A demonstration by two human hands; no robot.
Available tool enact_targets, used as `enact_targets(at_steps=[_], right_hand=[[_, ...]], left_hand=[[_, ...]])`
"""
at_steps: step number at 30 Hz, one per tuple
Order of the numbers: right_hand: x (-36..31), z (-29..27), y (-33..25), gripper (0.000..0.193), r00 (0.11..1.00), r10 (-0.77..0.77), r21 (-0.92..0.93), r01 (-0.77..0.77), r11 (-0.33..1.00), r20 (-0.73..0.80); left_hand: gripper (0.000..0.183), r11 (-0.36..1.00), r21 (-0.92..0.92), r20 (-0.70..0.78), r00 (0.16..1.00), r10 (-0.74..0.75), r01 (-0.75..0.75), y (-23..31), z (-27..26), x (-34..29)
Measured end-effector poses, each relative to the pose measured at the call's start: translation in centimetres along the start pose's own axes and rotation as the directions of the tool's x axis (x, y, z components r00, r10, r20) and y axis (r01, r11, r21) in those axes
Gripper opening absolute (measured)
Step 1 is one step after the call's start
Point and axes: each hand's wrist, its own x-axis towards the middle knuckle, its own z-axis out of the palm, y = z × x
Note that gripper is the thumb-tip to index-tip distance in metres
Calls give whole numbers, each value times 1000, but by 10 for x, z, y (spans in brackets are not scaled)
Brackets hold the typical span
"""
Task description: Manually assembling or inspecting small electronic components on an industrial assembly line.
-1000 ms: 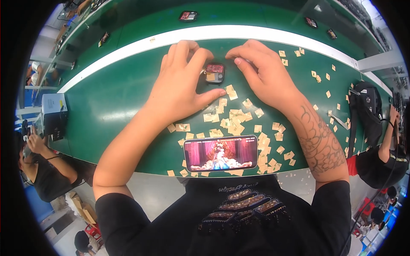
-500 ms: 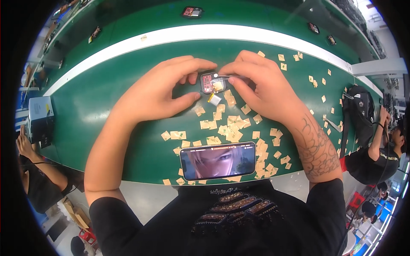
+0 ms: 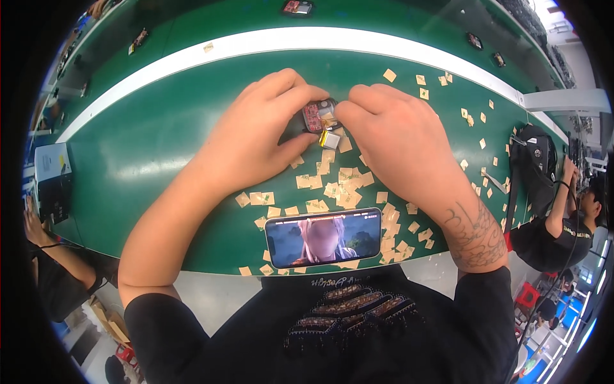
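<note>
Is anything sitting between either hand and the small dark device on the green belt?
Nothing visible does. The left hand and right hand both already touch the small dark device, fingertips meeting at it from either side. The scattered tan paper squares and the phone lie nearer the person.

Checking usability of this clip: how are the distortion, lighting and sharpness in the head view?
Head view: strong fisheye, the white belt stripe bows and the corners go black; lighting is even with soft shadows under the left hand and right hand; the small device is sharp; the phone screen looks blurred.
</note>
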Motion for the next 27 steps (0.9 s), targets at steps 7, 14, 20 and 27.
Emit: enact_targets(at_steps=[7, 14, 20, 27], right_hand=[[-5, 15, 9, 21, 997, 67, 116, -61, 991, -44], [-3, -1, -8, 19, 999, 41, -22, -41, 999, 4], [-7, 15, 7, 12, 992, 90, 169, -75, 983, -85], [-9, 20, 26, 13, 988, 153, 508, -125, 852, -14]], left_hand=[[54, 996, -36, 1, 997, -76, 76, 5, 3, -1], [54, 998, -18, -36, 998, -59, 58, 15, 5, -3], [48, 991, 25, -2, 992, -128, 128, 21, 4, -3], [56, 995, 19, -14, 996, -93, 93, 15, 5, -6]])
